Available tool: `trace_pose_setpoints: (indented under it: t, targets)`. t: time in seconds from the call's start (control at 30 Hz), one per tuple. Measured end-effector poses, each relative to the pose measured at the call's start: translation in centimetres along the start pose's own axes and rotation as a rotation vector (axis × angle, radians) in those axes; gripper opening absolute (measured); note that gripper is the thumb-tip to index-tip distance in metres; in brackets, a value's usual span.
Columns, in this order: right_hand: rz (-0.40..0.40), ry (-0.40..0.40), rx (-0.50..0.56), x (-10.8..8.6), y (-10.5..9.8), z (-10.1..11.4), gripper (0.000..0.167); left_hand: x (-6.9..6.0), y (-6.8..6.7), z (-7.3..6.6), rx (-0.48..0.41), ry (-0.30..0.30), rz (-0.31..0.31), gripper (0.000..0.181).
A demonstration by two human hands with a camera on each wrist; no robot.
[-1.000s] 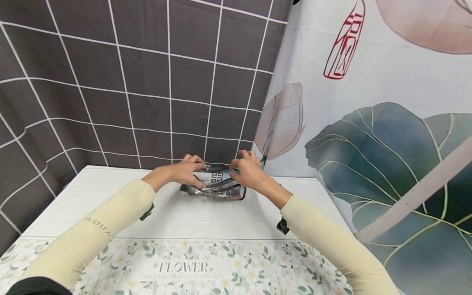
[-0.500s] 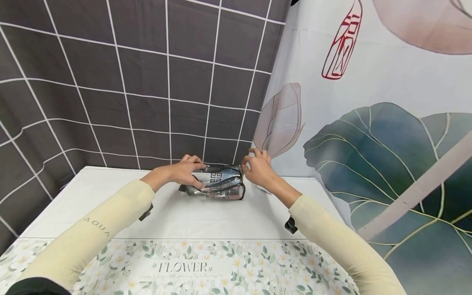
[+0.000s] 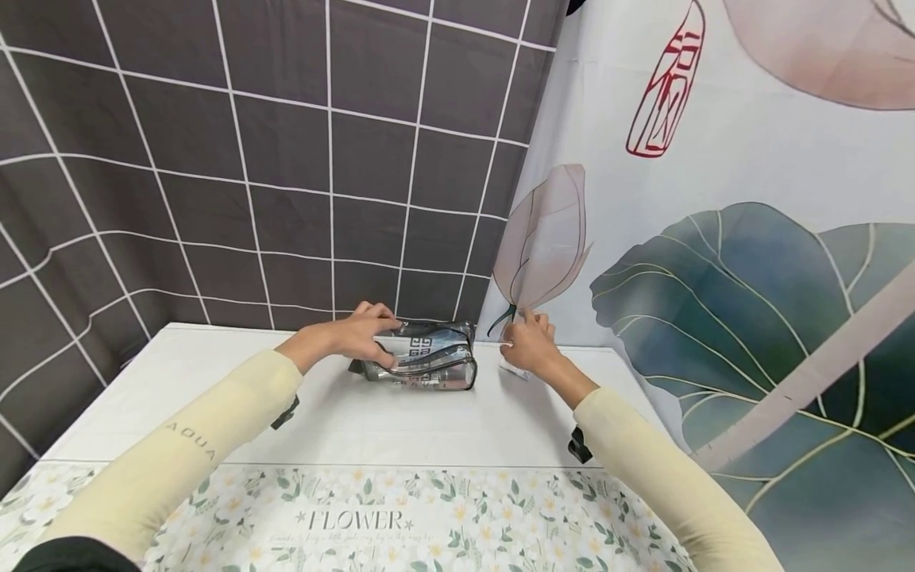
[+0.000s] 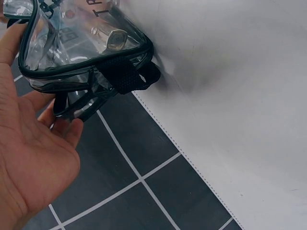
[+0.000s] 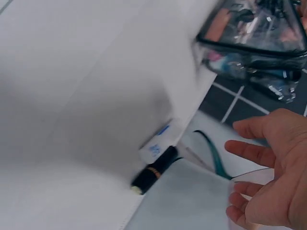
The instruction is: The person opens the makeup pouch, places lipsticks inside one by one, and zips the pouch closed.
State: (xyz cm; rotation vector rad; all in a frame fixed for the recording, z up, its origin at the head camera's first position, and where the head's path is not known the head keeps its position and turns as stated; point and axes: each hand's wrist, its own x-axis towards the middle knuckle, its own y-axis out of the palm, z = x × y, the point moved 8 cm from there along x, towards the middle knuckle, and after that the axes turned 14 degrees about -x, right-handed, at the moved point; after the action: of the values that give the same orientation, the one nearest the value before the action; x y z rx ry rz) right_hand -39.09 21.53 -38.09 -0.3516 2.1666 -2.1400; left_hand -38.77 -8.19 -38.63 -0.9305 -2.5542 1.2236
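Observation:
A clear toiletry bag (image 3: pixel 422 369) with black piping lies near the back of the white table, its zip opening gaping. My left hand (image 3: pixel 357 335) grips its left end, thumb at the front edge and fingers behind; the left wrist view shows these fingers (image 4: pixel 60 122) curled by the black strap. Inside are a pinkish tube and other small items, blurred by the plastic. My right hand (image 3: pixel 532 345) hovers right of the bag with nothing between its loosely bent fingers. Below it lie a small white block with blue print (image 5: pixel 156 143) and a dark lipstick-like tube with a gold band (image 5: pixel 154 170).
A dark gridded cloth (image 3: pixel 286 199) rises behind the table, and a white cloth with leaf print (image 3: pixel 722 318) hangs at the right. A flowered "FLOWER" mat (image 3: pixel 357 516) covers the near part of the white table (image 3: pixel 429 429).
My right hand has moved right from the bag's opening and come down by the small items at the table's back right. The left hand stays on the bag.

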Motion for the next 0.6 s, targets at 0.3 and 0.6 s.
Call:
trace_pose_setpoints:
  t: [0.3,0.6]
  targets:
    - [0.131,0.033,-0.083,-0.6,2.6,-1.8,0.023,-0.1,-0.1,0.0,-0.004,-0.005,0.002,0.092]
    - [0.153,0.062,-0.098,-0.9,4.3,-3.0,0.007,0.1,-0.1,-0.1,-0.005,0.0,0.0,0.092]
